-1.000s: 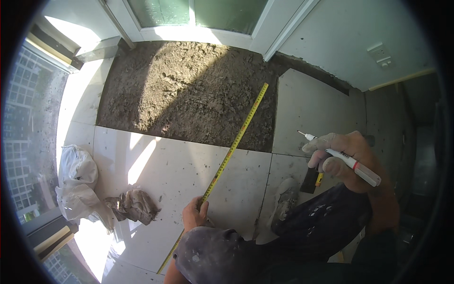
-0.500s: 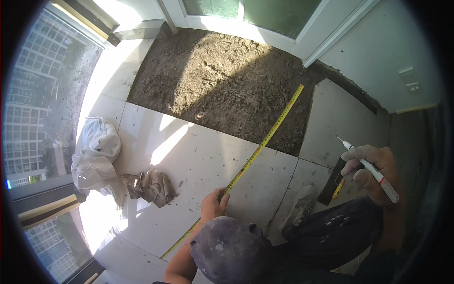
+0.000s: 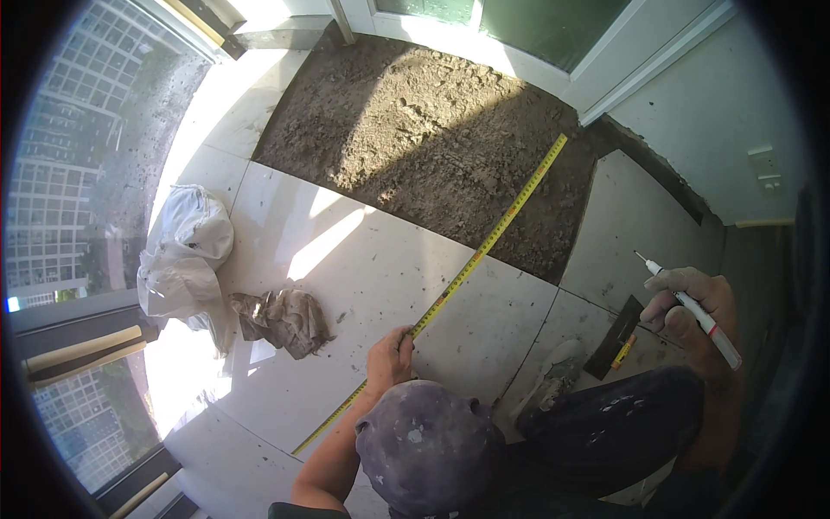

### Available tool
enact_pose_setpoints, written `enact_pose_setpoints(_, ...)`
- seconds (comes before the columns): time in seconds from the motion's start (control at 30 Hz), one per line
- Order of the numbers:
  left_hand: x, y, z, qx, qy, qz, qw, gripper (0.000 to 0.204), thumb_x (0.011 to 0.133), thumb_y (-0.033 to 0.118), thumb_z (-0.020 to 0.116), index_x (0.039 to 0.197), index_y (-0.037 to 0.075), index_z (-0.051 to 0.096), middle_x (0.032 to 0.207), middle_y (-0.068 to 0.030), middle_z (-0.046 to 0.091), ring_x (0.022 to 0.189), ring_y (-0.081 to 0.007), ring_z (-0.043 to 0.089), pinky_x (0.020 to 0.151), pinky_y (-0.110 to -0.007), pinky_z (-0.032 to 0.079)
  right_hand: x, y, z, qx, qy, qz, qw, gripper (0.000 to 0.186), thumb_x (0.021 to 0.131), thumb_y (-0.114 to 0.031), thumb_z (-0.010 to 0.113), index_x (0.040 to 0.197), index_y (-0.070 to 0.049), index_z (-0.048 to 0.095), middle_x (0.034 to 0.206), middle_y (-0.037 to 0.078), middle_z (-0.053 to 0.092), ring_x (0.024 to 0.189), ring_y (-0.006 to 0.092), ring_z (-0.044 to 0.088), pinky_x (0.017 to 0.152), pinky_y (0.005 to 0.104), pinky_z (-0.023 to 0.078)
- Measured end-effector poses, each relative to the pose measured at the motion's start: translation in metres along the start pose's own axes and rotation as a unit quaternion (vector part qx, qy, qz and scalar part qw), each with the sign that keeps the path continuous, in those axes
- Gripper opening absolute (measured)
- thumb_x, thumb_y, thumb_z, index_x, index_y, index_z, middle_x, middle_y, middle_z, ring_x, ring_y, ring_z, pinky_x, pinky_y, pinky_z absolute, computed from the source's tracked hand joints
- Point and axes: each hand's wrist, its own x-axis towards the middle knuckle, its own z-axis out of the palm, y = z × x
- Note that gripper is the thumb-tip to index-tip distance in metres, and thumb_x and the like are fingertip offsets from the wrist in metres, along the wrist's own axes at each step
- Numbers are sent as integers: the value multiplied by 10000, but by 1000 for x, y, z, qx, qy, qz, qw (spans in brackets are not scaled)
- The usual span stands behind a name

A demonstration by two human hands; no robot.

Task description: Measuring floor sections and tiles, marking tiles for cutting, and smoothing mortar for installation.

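Observation:
A yellow tape measure runs slantwise over the pale floor tiles, its far end lying above the bed of rough mortar. My left hand grips its blade partway along, fingers closed low over the tiles. More of the blade emerges beyond that wrist toward the lower left. In my right hand, held up at the right, is a white marker pen with a red band; its thin tip points up and left. My bent knees in dark, stained trousers hide part of the floor.
A white sack and a crumpled dirty cloth lie at the left near the glass. Beside my shoe are a dark flat strip and a yellow-handled tool. A glazed door stands beyond the mortar.
The whole view has shifted slightly. The tape's far end sits a little farther over the mortar, toward the door. Both hands keep their hold on the tape measure and pen.

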Motion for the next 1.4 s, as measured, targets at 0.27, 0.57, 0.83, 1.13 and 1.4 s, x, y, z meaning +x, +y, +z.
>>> enact_pose_setpoints(0.27, 18, -7, -35, 4, 115, -15, 993, 205, 916, 145, 583, 1042, 16, 680, 829, -195, 669, 741, -340, 655, 695, -384, 502, 1, 3, 0, -9, -7, -4, 1000, 552, 895, -466, 628, 1083, 53, 633, 737, 131, 670, 663, 181, 666, 639, 299, 525)
enact_pose_setpoints(0.57, 73, -14, -120, 200, 288, 0, 936, 172, 954, 130, 524, 1005, 28, 652, 933, -162, 652, 866, -369, 625, 757, -433, 482, 1, 5, 5, -23, 3, 12, 1000, 563, 891, -481, 636, 1084, 49, 633, 735, 116, 659, 636, 152, 621, 608, 283, 498)
enact_pose_setpoints(0.83, 178, -107, -217, 255, 406, 8, 878, 241, 955, 194, 501, 1057, 48, 663, 985, -180, 678, 941, -380, 634, 825, -454, 482, 6, 6, 9, -96, -13, 75, 992, 531, 945, -489, 561, 1161, -4, 574, 805, 59, 611, 708, 100, 533, 658, 254, 433)
enact_pose_setpoints(1.13, 246, -137, -222, 252, 388, -17, 886, 269, 952, 200, 488, 1078, 42, 665, 1013, -194, 682, 967, -385, 634, 859, -447, 481, 13, 12, 20, -137, 18, 140, 980, 567, 922, -523, 538, 1148, -4, 575, 797, 66, 578, 704, 116, 500, 665, 272, 410)
enact_pose_setpoints(1.4, 280, -134, -220, 220, 375, 18, 900, 281, 961, 166, 474, 1107, 7, 654, 1052, -209, 667, 997, -389, 620, 878, -441, 472, 19, 15, 16, -152, 6, 156, 976, 562, 950, -527, 507, 1171, -12, 547, 814, 71, 584, 704, 124, 523, 666, 277, 429)
